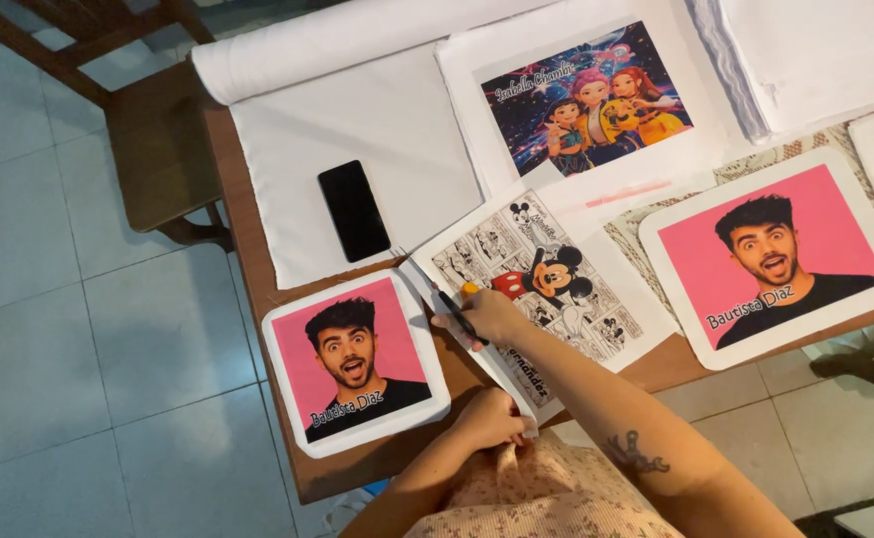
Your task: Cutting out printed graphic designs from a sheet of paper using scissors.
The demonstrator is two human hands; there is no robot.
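My right hand grips scissors with an orange handle and dark blades, the blades at the left edge of a white sheet printed with a black-and-white comic pattern and a cartoon mouse. My left hand pinches the near edge of the same sheet at the front of the wooden table. A tattoo shows on my right forearm.
A rounded print with a pink background lies left of my hands, and a larger one to the right. A black phone rests on white fabric. A colourful cartoon print lies farther back. A wooden chair stands at the left.
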